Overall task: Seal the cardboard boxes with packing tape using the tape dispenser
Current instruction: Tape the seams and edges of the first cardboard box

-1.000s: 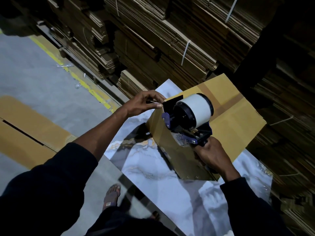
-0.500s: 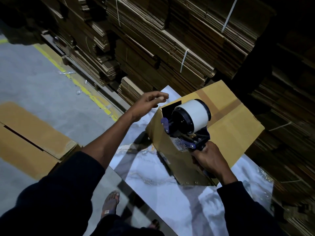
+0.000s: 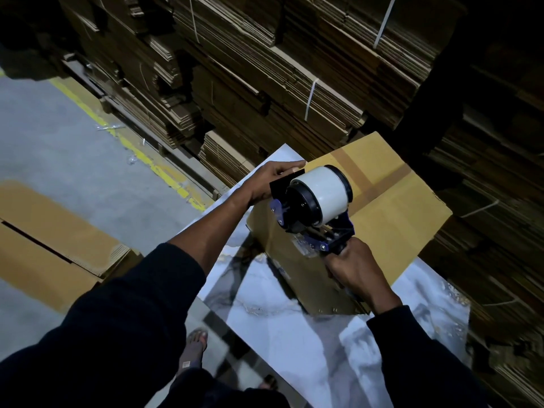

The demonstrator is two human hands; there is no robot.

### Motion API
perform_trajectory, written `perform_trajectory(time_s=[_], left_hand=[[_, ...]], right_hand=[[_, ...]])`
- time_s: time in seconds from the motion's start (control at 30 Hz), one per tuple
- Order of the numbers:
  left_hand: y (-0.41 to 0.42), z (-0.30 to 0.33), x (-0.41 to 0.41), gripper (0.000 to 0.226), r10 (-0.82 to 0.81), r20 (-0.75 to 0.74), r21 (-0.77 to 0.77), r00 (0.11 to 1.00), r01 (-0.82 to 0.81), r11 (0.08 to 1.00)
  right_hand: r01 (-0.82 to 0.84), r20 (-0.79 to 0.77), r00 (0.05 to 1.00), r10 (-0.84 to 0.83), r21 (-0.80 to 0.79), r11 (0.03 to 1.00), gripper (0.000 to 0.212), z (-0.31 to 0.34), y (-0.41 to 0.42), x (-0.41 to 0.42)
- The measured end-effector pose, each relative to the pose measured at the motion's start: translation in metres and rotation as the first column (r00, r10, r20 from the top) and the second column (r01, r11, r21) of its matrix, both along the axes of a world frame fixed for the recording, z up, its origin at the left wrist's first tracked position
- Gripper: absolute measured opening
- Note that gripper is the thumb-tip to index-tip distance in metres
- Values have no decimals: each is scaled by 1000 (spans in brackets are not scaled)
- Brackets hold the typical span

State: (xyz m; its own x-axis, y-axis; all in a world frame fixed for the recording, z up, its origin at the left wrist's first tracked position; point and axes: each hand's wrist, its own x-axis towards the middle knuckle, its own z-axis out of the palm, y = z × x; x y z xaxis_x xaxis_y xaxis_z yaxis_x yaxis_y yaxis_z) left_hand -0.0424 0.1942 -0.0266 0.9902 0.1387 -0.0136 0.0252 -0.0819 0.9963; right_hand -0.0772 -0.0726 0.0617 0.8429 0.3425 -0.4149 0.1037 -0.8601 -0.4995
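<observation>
Right hand (image 3: 357, 270): we had it wrapped tight around the handle of the tape dispenser (image 3: 313, 210), fingers closed on the grip.
Tape dispenser: we held it against the near upper edge of the cardboard box (image 3: 391, 207) — its white tape roll (image 3: 325, 192) sat on top, the blue frame below.
Left hand (image 3: 272, 181): we laid it on the box's far left corner, fingers stretched flat and close together, clasping nothing.
Cardboard box: it stood on the marble-patterned table (image 3: 323, 348), with a strip of brown tape (image 3: 357, 175) already across its top.
Behind: bundles of flattened cartons (image 3: 265, 83) — strapped, piled high.
Floor: a yellow line (image 3: 141, 154) ran beside the stacks.
</observation>
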Motion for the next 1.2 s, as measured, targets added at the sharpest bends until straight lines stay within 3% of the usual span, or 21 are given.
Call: perform_trajectory(time_s=[0.3,0.43,0.53,0.6,0.67,0.9,1.2], left_hand=[[-2,-4,1,36,15,15,20,1000,-15,1000],[-4,-2,0,38,17,-8,12,1000,-17,1000],[-6,7,-2,41,83,-23,144,996,-79,986],[-8,13,1,42,173,-7,377,985,-157,913],[-14,15,9,44,236,49,598,971,-218,771],[-51,4,12,46,274,205,825,940,-317,468],[-46,3,10,48,267,194,810,944,-307,500]], right_hand=[[-35,65,997,41,-91,995,16,18,-41,-18],[-41,95,994,51,-99,994,26,14,-56,-26],[-37,105,993,48,-109,993,20,11,-55,-26],[-38,108,993,50,-104,994,23,10,-54,-27],[-42,121,991,55,-106,993,18,9,-54,-27],[-29,137,990,44,-109,994,23,6,-55,-27],[-40,125,991,53,-104,994,36,13,-77,-33]])
